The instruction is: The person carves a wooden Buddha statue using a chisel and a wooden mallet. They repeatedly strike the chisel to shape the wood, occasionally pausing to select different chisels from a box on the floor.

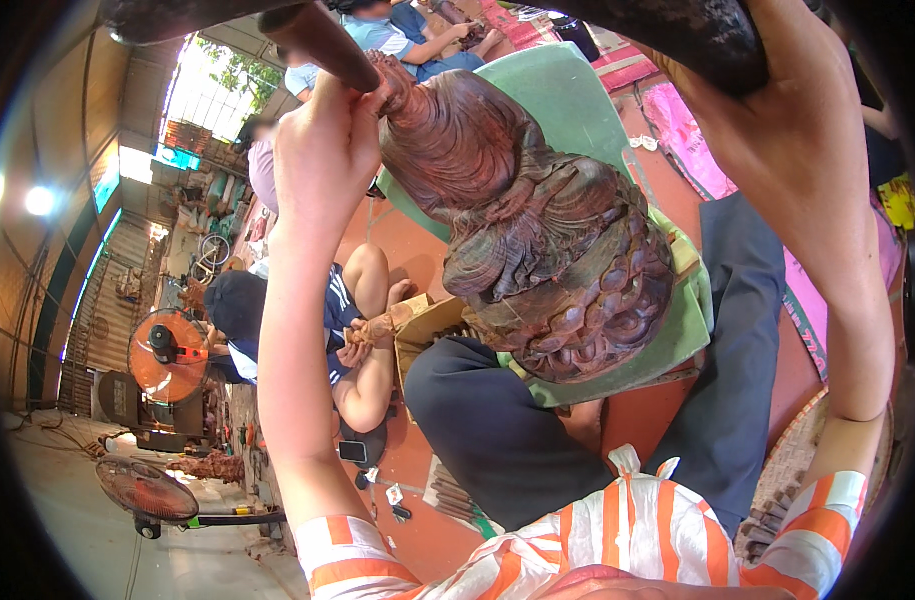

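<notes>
A dark brown carved wooden statue [537, 220], a robed seated figure on a petalled base, leans back on a green pad [567, 90] between my legs. At its upper left end, my left hand [332, 140] closes round a brown round tool handle [322, 45]; its working tip is hidden behind my fingers. My right hand [777, 90], raised at the upper right, is wrapped round a thick dark club-like thing [692, 40], which runs out past the upper edge. Another dark rounded end [182, 15] shows at the upper left; whether both belong to one piece, I cannot tell.
A co-worker in a dark cap [239, 312] sits close on the left, holding a small wooden piece [377, 328]. Two fans [167, 355] stand further left. Pink sheets [687, 140] and a woven basket [817, 450] lie on the right. A phone [353, 452] is near my leg.
</notes>
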### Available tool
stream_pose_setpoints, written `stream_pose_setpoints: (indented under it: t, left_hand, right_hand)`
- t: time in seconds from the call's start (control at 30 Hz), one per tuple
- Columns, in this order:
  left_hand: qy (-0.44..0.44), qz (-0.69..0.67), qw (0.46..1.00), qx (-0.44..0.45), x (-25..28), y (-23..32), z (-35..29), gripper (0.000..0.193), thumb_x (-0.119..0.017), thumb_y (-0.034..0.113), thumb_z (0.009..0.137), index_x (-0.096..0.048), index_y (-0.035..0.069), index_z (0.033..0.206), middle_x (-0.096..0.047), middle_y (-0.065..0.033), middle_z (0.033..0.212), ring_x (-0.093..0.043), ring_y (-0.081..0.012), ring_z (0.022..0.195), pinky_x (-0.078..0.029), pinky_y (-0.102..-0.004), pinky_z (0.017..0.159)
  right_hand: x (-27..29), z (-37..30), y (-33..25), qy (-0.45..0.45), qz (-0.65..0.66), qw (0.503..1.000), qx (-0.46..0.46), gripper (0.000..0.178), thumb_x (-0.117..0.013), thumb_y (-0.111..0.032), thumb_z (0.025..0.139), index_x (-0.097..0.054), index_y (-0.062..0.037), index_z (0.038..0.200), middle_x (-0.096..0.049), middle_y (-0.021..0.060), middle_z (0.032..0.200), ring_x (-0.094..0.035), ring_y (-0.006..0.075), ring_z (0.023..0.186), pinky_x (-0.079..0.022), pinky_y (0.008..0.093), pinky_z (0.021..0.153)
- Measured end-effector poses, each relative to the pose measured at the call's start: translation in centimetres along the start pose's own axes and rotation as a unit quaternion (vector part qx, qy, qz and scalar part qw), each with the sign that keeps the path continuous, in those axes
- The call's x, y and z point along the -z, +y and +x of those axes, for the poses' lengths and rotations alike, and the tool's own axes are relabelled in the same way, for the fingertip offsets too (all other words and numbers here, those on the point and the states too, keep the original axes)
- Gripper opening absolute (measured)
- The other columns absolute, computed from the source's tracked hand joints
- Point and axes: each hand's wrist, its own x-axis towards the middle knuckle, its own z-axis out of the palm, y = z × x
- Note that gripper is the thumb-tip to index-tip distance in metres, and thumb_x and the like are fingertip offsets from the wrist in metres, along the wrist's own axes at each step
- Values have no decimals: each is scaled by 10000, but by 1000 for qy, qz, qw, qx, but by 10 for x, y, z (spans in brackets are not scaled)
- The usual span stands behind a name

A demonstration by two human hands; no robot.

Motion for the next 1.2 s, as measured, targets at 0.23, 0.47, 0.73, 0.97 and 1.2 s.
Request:
stream_pose_setpoints:
  t: [0.23, 0.47, 0.73, 0.97, 1.2]
  left_hand:
    - [-33, 89, 994, -59, 2, 7, 1, 163, -560, 88, 816, -491, 104, 963, -620, -107, 683, -613, -323, 599, -464, -406, 502]
    - [-15, 90, 993, -73, -2, 9, 3, 138, -561, 83, 810, -487, 93, 925, -602, -108, 645, -603, -313, 563, -447, -406, 482]
    - [-14, 75, 995, -60, -3, 11, 3, 156, -554, 85, 813, -502, 92, 959, -602, -109, 637, -603, -314, 556, -441, -409, 476]
    - [-34, -240, 961, 134, 14, 18, -6, 78, -621, 26, 832, -563, 25, 884, -667, -68, 769, -677, -153, 710, -488, -259, 580]
    - [39, -281, 898, 336, 60, -17, -128, 163, -578, -13, 875, -489, 6, 1011, -626, -59, 855, -640, -117, 842, -468, -198, 729]
  right_hand:
    - [0, -3, -4, 5, -4, 999, -38, 387, -616, 93, 635, -481, -20, 979, -523, 139, 744, -590, 312, 655, -441, 358, 556]
    - [-4, -8, -10, 42, 43, 995, -77, 409, -626, 91, 621, -493, -24, 990, -527, 125, 750, -598, 291, 662, -442, 341, 552]
    - [6, -2, -5, -22, 90, 987, -131, 395, -628, 74, 651, -493, -26, 1009, -547, 130, 772, -610, 282, 680, -457, 344, 571]
    - [7, -39, 6, -2, 3, 992, -123, 428, -675, 28, 789, -502, -8, 1180, -606, 79, 892, -558, 92, 840, -441, 216, 772]
    - [52, -120, 12, -100, -41, 921, -373, 289, -652, -32, 816, -504, -26, 1064, -580, 149, 785, -567, 188, 687, -451, 277, 661]
